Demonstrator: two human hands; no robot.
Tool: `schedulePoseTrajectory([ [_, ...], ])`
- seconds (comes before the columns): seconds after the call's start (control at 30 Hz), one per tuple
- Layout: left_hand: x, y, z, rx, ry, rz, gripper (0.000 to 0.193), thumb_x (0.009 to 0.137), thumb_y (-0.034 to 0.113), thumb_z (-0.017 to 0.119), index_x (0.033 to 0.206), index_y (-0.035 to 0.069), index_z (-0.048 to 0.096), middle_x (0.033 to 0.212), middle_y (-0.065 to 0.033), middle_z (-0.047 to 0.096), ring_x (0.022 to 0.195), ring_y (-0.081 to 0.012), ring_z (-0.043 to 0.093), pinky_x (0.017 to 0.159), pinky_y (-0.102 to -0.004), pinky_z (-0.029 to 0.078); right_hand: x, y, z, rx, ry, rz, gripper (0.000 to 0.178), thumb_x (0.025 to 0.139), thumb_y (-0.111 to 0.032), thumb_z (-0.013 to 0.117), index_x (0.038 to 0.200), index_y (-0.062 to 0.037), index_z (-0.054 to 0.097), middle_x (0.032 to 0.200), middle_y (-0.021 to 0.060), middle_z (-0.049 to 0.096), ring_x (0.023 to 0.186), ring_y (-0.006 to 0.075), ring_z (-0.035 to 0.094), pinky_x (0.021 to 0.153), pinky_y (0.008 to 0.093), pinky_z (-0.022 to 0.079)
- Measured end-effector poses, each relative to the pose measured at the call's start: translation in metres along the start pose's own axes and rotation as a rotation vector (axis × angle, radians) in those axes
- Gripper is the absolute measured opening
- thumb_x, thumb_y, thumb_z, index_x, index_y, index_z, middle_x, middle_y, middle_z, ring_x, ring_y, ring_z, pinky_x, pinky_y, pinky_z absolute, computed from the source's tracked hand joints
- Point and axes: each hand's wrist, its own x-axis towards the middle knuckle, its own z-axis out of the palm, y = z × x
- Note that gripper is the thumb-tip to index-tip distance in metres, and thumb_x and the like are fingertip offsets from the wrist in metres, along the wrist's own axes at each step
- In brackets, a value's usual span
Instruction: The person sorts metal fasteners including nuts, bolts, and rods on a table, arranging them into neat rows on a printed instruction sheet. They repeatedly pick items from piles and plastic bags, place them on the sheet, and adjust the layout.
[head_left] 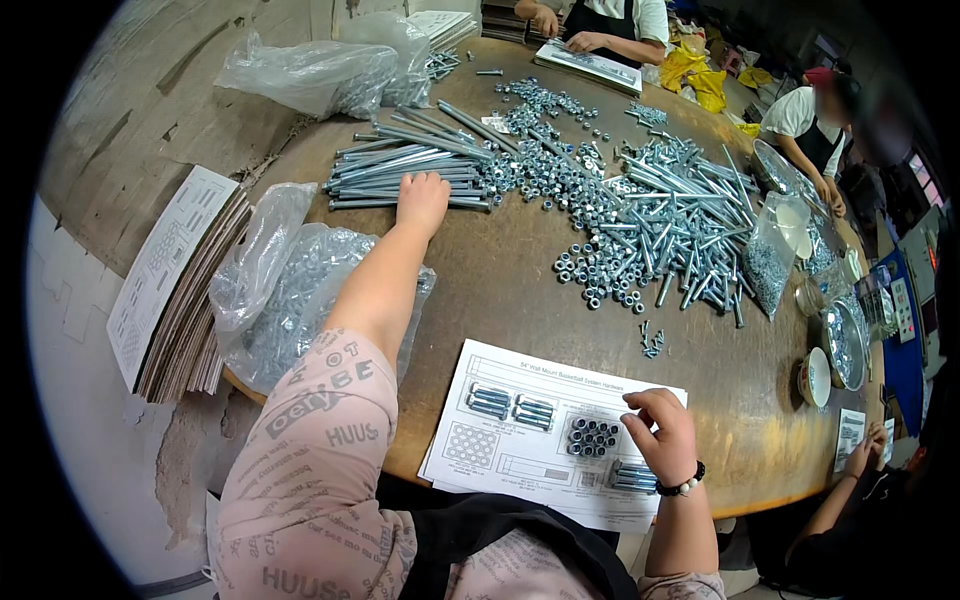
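My left hand [423, 203] reaches over a pile of long bolts [370, 182], its fingers together and curled down onto their near side; how many it grips is hidden. Over the right side of a printed sheet [540, 385] hovers my right hand [664, 436], thumb and fingers apart and slightly bent, with nothing seen in it. On the sheet lie two groups of short bolts [488, 400], a block of lock nuts [592, 437] and a row of bolts [633, 476] close to my right wrist.
A heap of loose nuts [545, 165] and a heap of bolts [690, 215] spread across the table. At left are a plastic bag of hardware [300, 290] and stacked printed cards [170, 270]. Bowls [814, 377] and a bag of small screws [772, 255] stand right. Other people work around the table.
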Motion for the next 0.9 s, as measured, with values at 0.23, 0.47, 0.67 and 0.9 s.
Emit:
schedulePoseTrajectory([
  [0.23,-0.006,-0.009,-0.028,-0.021,0.291,0.109,0.012,0.078,0.011,0.048,0.089,0.013,0.053,0.082,-0.0046,0.054,0.082,-0.0218,0.055,0.072,-0.0353,0.040,0.020,0.004,0.001,-0.091,-0.005,-0.053,0.020,0.072,-0.010,0.068,0.091,-0.0043,0.062,0.080,0.0095,0.057,0.060,0.0196,0.055,0.055,0.0292,0.045],
  [0.47,-0.033,0.049,-0.178,-1.213,0.337,0.037,0.014,0.085,0.014,0.055,0.096,0.005,0.051,0.085,-0.0073,0.059,0.075,-0.0176,0.060,0.066,-0.0306,0.048,0.065,0.009,-0.002,-0.316,0.350,-0.232,0.052,0.067,-0.012,0.071,0.115,-0.0066,0.052,0.118,0.0182,0.048,0.108,0.0344,0.047,0.090,0.0405,0.040],
  [0.67,-0.095,0.086,-0.202,-2.236,-0.114,-0.035,0.023,0.093,0.019,0.048,0.111,0.005,0.044,0.096,-0.0105,0.059,0.080,-0.0153,0.060,0.070,-0.0270,0.051,0.073,-0.003,-0.006,-0.360,0.274,-0.246,0.037,0.074,-0.012,0.065,0.109,-0.0094,0.054,0.101,0.0131,0.055,0.091,0.0315,0.054,0.075,0.0396,0.044],
  [0.9,-0.150,0.069,-0.136,-1.976,-0.379,-0.368,0.031,0.091,0.017,0.049,0.118,0.004,0.040,0.104,-0.0158,0.058,0.085,-0.0172,0.061,0.070,-0.0261,0.051,0.030,0.047,-0.003,-0.279,0.005,-0.058,0.016,0.076,-0.013,0.063,0.092,-0.0099,0.061,0.083,0.0092,0.056,0.077,0.0292,0.056,0.064,0.0378,0.046],
])
